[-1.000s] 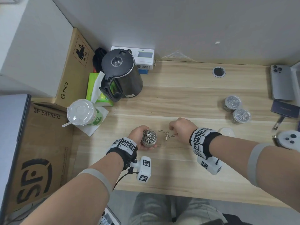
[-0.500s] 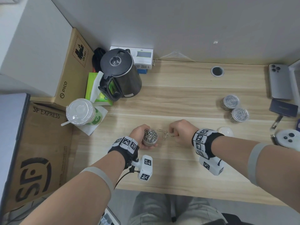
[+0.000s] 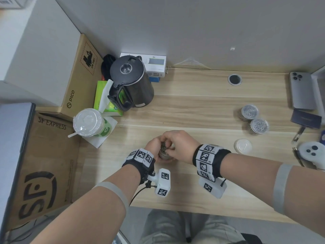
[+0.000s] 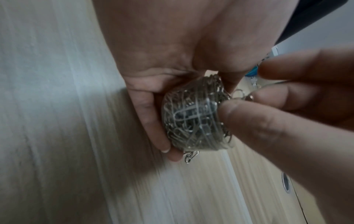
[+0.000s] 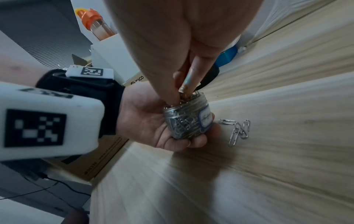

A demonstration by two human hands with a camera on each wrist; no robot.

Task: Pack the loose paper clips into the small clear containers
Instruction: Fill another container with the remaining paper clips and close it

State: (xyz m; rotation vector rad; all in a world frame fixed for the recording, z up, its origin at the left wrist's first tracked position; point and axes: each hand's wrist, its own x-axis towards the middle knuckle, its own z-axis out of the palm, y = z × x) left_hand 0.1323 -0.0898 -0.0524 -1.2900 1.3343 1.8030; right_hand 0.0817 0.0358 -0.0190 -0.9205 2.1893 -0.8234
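My left hand [image 3: 154, 147] grips a small clear container [image 3: 164, 153] packed with silver paper clips, held just above the desk. Its fingers wrap the container's [image 5: 188, 121] side and base. My right hand [image 3: 177, 145] sits over the open mouth, its fingertips [image 5: 180, 94] pressed down among the clips. The left wrist view shows the right hand [image 4: 287, 113] pinching a paper clip [image 4: 247, 97] at the rim of the container [image 4: 193, 121]. A few loose paper clips [image 5: 237, 131] lie on the wood beside the container; the head view hides them under my right hand.
Two lidded containers of clips [image 3: 249, 111] [image 3: 259, 126] stand at the right, with a loose white lid [image 3: 243, 146] nearer me. A black kettle [image 3: 130, 83] and a lidded cup [image 3: 89, 122] occupy the left. A phone [image 3: 301, 90] and white controller [image 3: 312, 154] line the right edge.
My right hand left the loose clips on the desk and moved left onto the container's mouth. My left hand kept hold of the container, which now sits nearer my right hand.
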